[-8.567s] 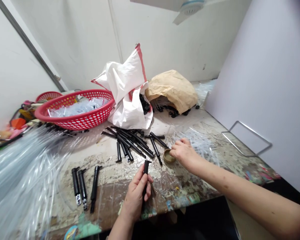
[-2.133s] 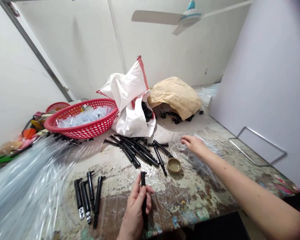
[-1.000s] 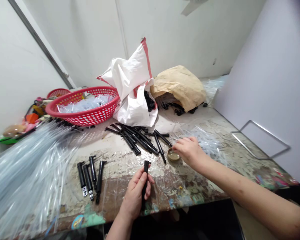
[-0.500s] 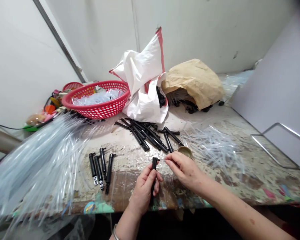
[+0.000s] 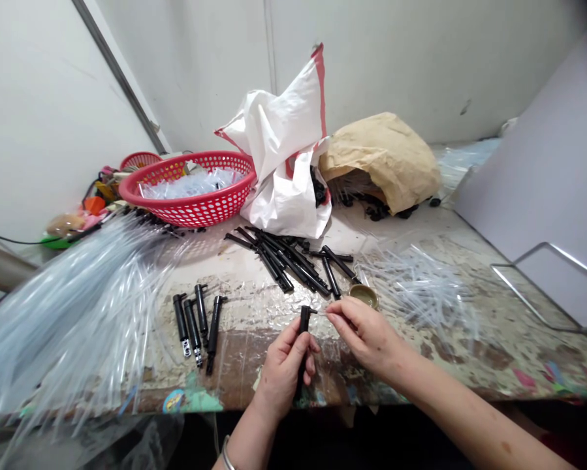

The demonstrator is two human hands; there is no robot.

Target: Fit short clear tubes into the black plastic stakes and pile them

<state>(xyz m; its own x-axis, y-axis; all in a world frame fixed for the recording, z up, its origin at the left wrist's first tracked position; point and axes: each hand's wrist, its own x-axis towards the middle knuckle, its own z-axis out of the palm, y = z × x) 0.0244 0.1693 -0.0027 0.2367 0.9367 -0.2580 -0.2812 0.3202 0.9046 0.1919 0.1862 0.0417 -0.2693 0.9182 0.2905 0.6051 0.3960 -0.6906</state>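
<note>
Left hand (image 5: pixel 287 365) curled round black tube (image 5: pixel 304 318), left of bowl (image 5: pixel 364 296) and nearer viewer; tube's middle hidden by fingers, lower end hard to make out. Right hand (image 5: pixel 369 333) just in front of bowl, covering part of its rim, thumb and forefinger pinched on thin strand (image 5: pixel 322 313) beside tube's spout (image 5: pixel 313 311) (too fine to tell whether touching). Loose black tubes (image 5: pixel 290 262) left of bowl, clear straws (image 5: pixel 423 287) right of it

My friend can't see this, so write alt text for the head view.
The left hand grips a black tube; the right hand pinches a thin strand near the tube's top. More tubes and a red basket lie behind.
</note>
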